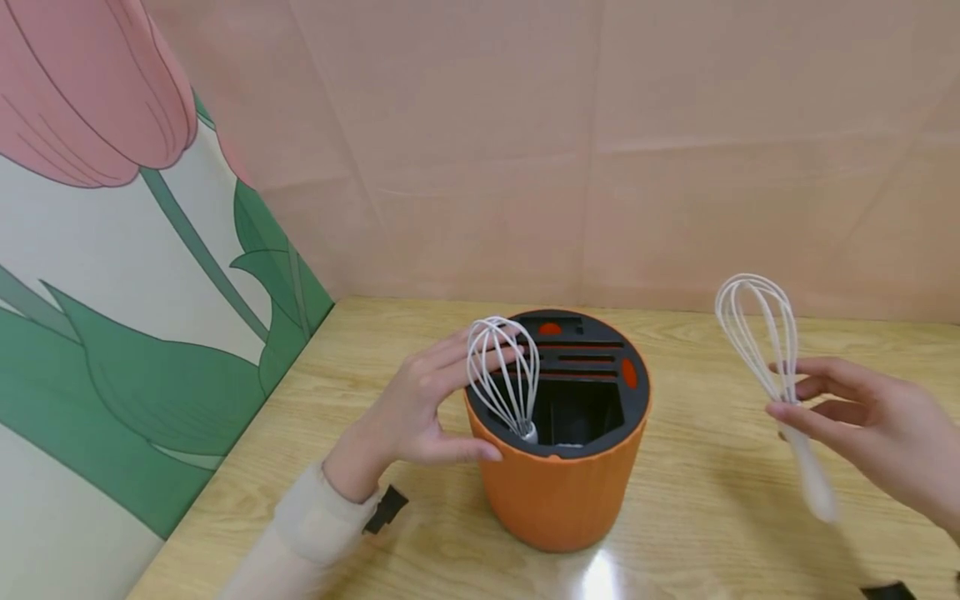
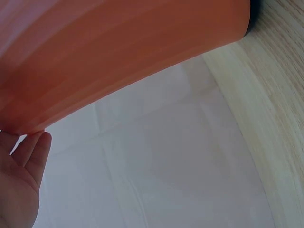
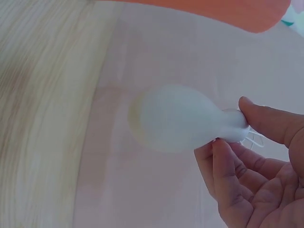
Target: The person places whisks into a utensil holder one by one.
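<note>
An orange utensil holder [image 1: 558, 500] with a black slotted top [image 1: 592, 337] stands upright on the table. One white whisk [image 1: 504, 375] sits in its front left opening, wires up, its handle hidden inside. My left hand [image 1: 420, 396] rests against the holder's left rim, fingers straight behind the whisk wires and thumb along the front side. In the left wrist view, fingertips [image 2: 43, 142] touch the orange wall. To the right of the holder, my right hand [image 1: 873, 425] pinches a second white whisk [image 1: 813, 479] near the top of its handle, wires up, above the table.
The wood-grain table [image 1: 705, 517] extends on both sides of the holder. A pinkish backdrop [image 1: 480, 167] hangs along its back edge. On the left stands a panel [image 1: 135, 333] printed with a tulip.
</note>
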Demonstrator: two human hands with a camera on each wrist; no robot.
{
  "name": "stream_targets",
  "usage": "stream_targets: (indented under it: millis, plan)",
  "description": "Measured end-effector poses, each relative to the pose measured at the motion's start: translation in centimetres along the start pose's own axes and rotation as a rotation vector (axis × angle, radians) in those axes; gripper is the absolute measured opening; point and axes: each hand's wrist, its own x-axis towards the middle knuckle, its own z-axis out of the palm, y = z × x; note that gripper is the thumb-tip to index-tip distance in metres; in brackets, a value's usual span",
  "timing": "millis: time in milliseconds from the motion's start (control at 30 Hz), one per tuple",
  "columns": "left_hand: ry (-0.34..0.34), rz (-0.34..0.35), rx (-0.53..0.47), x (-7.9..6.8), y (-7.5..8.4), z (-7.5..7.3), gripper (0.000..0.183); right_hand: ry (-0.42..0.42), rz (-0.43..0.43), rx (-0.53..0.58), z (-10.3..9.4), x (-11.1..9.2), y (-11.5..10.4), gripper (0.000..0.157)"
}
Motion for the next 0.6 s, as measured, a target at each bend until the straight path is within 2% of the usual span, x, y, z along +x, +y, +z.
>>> stream_targets:
  millis: [67, 333, 600]
  plan:
    - [0.001, -0.001, 0.001, -0.1, 0.0, 0.0, 0.079, 0.011, -0.011, 0.000, 0.0, 0.0, -0.4, 0.049]
    - [0.002, -0.001, 0.009, 0.0, 0.1, 0.0, 0.079, 0.004, -0.004, -0.070, 0.0, 0.0, -2.1, 0.023]
    - [-0.002, -0.009, 0.010, 0.0, 0.1, 0.0, 0.079, 0.083, -0.035, -0.016, 0.4, 0.1, -3.4, 0.016]
